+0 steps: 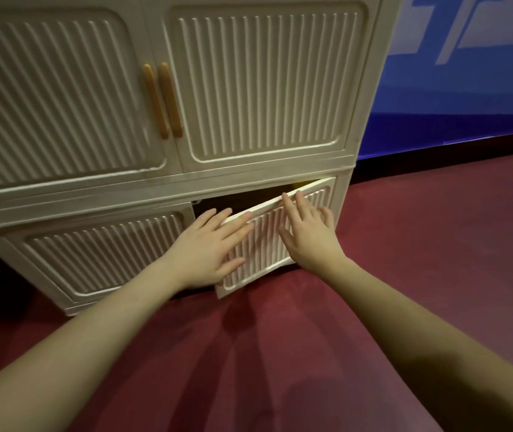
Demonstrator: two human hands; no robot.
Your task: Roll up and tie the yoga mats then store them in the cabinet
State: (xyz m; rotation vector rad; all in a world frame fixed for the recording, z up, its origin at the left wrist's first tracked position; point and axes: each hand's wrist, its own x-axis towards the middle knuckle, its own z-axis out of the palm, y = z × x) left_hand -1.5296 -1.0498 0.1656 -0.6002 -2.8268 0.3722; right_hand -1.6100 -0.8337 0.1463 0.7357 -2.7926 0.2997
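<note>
At the far left the cabinet [161, 188] stands cream and ribbed on the dark red floor [405, 260], its upper doors closed with two amber handles [163, 101] side by side at their meeting edge, and its lower left door [93, 251] shut flush. Next comes the left hand [208, 247], its grip wide: fingers straight and spread, flat against the free edge of the lower right door [267, 244], which stands ajar, hinged at its right side. To the right of it the right hand [306, 232] is likewise opened out, fingers straight, fingertips reaching the door's top edge and the palm lying on the ribbed face; neither hand curls round anything. Behind the door the compartment is dark, with a small yellow patch [303, 184] showing at its upper right corner; this may be a stored yoga mat, but it is too little to tell, and no mat lies in view elsewhere. The door looks like thin moulded plastic, so it should be light, somewhat flexible and smooth under the skin; flat palms spread over the ribs suit it, and pressure near the free left edge would swing it most easily. At the far right a blue wall panel [467, 88] meets the floor.
</note>
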